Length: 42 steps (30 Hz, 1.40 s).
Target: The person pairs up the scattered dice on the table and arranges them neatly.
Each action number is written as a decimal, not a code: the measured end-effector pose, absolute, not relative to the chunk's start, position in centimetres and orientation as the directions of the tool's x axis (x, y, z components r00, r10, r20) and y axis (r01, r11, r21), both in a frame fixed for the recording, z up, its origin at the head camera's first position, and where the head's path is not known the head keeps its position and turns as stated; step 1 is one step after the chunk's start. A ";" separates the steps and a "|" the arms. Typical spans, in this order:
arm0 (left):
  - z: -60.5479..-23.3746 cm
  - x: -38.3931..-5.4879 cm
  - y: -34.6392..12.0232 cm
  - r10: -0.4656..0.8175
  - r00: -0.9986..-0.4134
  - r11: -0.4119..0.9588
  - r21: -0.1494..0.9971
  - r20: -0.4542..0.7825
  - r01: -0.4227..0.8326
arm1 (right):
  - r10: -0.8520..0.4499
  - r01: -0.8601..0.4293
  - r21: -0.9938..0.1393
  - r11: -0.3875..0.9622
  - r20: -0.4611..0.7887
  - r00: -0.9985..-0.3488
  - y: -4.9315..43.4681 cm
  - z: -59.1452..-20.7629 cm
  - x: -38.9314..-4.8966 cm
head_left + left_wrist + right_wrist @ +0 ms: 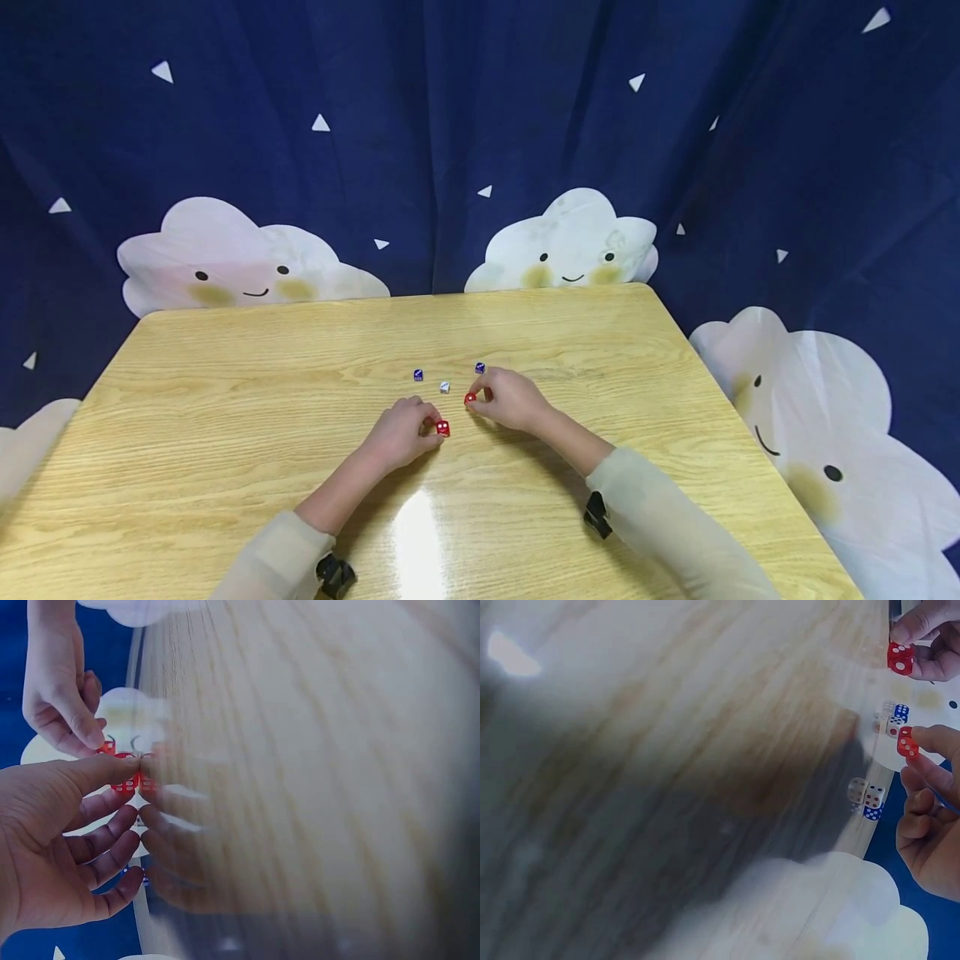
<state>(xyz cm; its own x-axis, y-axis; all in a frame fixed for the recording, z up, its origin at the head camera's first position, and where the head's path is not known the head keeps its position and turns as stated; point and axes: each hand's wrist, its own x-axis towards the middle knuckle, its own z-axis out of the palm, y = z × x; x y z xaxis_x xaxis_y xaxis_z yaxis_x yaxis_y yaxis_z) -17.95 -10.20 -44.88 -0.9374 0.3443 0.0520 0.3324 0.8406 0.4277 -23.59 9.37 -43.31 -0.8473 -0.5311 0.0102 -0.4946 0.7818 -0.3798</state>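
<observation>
My left hand point(405, 432) pinches a red die point(442, 428) between thumb and fingertips at the middle of the wooden table point(225, 400). To its right and slightly farther back, my right hand point(513, 400) pinches another red die point(470, 399) by thumb and forefinger. Behind them are a white die point(445, 387) and a blue die point(418, 375). A second blue die point(480, 367) sits just beyond the right fingers. In the right wrist view, another white die point(874, 796) shows beside a blue die point(872, 813); the right hand seems to hide it from the head view.
A dark blue curtain point(450, 150) printed with clouds and white triangles hangs along the table's back and right edges. Black wrist straps point(336, 575) sit at the sleeve cuffs. Light glares off the tabletop near the front.
</observation>
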 end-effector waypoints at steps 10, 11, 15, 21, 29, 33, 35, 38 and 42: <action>-44.9 -18.0 -10.2 0.341 -0.938 0.842 0.426 0.056 0.331 | -0.546 -0.505 -0.389 0.770 0.006 -0.838 10.0 -44.1 -23.1; -45.0 -17.9 -10.2 0.340 -0.939 0.842 0.426 0.054 0.330 | -0.545 -0.501 -0.393 0.772 -0.002 -0.838 10.1 -44.1 -23.1; -44.9 -17.9 -10.2 0.338 -0.940 0.843 0.427 0.050 0.326 | -0.551 -0.499 -0.410 0.763 -0.010 -0.835 10.0 -44.1 -22.9; -44.9 -17.9 -10.3 0.343 -0.938 0.840 0.429 0.052 0.331 | -0.594 -0.539 -0.420 0.731 0.000 -0.805 9.9 -44.0 -22.5; -45.0 -17.8 -10.2 0.343 -0.938 0.837 0.434 0.057 0.333 | -0.628 -0.566 -0.414 0.713 -0.017 -0.778 9.8 -44.3 -22.0; -45.0 -17.7 -10.2 0.344 -0.938 0.841 0.429 0.051 0.331 | -0.644 -0.578 -0.420 0.700 -0.021 -0.764 9.6 -44.5 -21.8; -45.1 -17.7 -10.2 0.345 -0.937 0.839 0.430 0.052 0.333 | -0.650 -0.584 -0.416 0.697 -0.020 -0.760 9.5 -44.4 -21.7; -45.1 -17.7 -10.2 0.350 -0.934 0.831 0.436 0.075 0.346 | -0.654 -0.589 -0.414 0.694 -0.019 -0.757 9.3 -44.4 -21.6; -45.0 -17.6 -10.3 0.366 -0.922 0.823 0.417 0.128 0.385 | -0.656 -0.586 -0.427 0.688 -0.022 -0.754 9.0 -44.5 -21.6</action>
